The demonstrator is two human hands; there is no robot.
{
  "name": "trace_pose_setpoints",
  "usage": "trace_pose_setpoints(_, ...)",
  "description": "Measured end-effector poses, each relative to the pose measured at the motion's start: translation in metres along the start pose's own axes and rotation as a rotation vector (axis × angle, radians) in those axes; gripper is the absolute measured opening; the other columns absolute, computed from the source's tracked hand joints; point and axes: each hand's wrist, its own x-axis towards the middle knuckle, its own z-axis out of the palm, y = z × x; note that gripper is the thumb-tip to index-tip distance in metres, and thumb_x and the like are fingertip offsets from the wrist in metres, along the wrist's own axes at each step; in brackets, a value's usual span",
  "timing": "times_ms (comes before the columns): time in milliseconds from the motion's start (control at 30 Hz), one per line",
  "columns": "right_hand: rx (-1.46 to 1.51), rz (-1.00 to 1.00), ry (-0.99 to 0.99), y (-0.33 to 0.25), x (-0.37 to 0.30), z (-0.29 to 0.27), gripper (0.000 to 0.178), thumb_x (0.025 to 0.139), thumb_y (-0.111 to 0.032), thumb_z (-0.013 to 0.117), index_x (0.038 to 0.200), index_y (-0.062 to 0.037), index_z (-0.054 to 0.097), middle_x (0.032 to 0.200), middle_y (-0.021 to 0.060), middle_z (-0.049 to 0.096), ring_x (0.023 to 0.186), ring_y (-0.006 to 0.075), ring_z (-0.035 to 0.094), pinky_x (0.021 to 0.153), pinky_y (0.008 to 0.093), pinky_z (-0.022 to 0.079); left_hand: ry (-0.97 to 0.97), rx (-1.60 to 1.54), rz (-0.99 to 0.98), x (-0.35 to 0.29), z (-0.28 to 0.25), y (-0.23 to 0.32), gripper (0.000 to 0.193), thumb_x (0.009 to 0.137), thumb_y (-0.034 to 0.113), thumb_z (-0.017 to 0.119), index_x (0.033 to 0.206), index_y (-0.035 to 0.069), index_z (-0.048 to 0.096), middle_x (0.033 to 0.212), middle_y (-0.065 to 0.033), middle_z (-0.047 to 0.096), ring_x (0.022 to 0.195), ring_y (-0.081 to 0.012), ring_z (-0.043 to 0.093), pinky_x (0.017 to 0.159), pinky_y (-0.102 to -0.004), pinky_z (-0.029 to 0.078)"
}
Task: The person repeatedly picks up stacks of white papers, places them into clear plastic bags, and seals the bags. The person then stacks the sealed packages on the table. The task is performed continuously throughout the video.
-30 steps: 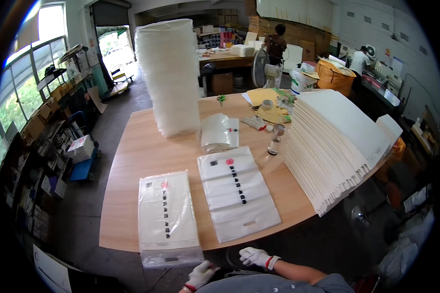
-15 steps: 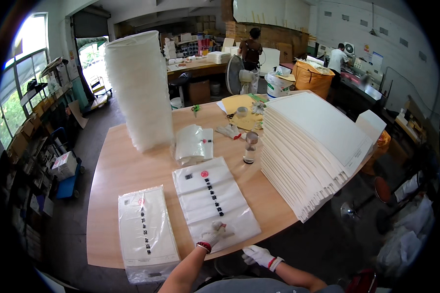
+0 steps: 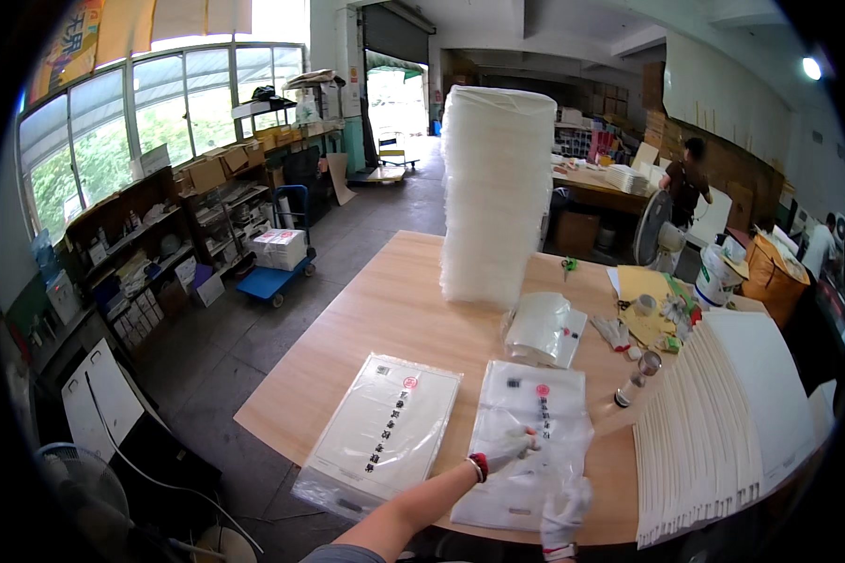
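A flat stack of clear plastic bags, with a red round mark and dark print, lies near the table's front edge. My left hand, in a white glove, rests on its middle with fingers stretched out. At the bag's near right corner is my gloved right hand, smeared by motion, so its grip is unclear. To the left lies a filled plastic bag with white sheets inside. A smaller pile of white packets in plastic sits just beyond the stack.
A tall white stack stands at the table's far side. Thick folded white card sheets fill the right side. Near them are a clear bottle, loose gloves and green scissors. A blue trolley stands on the floor.
The view has swung left, so the table appears farther right. My right hand has come from beside the table's front edge onto the bag's near corner. My left hand stays on the bag.
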Motion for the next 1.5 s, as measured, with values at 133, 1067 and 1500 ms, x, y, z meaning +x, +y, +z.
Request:
trace_pose_setpoints(133,-0.132,0.161,-0.279,0.015,0.012,0.073,0.014,0.077,-0.01,0.058,0.086,-0.0015,0.054,0.095,0.0183,0.055,0.09,0.0322,0.052,0.081,0.0405,0.042,-0.177,0.225,0.114,-0.027,0.049,0.044,0.033,0.083,0.012,0.049,0.115,0.005,0.046,0.089,-0.001,0.06,0.061,-0.0057,0.044,0.056,-0.0209,0.04)
trace_pose_setpoints(1067,-0.231,-0.113,-0.235,-0.017,0.196,-0.414,0.028,0.081,-0.028,0.062,0.097,-0.0057,0.059,0.086,0.0071,0.063,0.082,0.0218,0.061,0.072,0.0293,0.048,-0.545,0.938,0.782,-0.165,0.169,0.121,0.03,0.079,0.014,0.062,0.106,0.002,0.055,0.09,-0.0122,0.062,0.08,-0.0241,0.061,0.071,-0.0295,0.049)
trace_pose_setpoints(1500,-0.067,-0.01,-0.497,-0.125,0.139,-0.43,0.024,0.085,-0.024,0.055,0.102,-0.0067,0.06,0.091,0.0077,0.062,0.085,0.0193,0.06,0.083,0.0353,0.046,-0.836,-0.232,-0.274,-0.204,0.21,0.187,0.054,0.082,0.017,0.054,0.13,0.001,0.034,0.124,-0.0138,0.047,0.11,-0.0245,0.049,0.096,-0.0358,0.038)
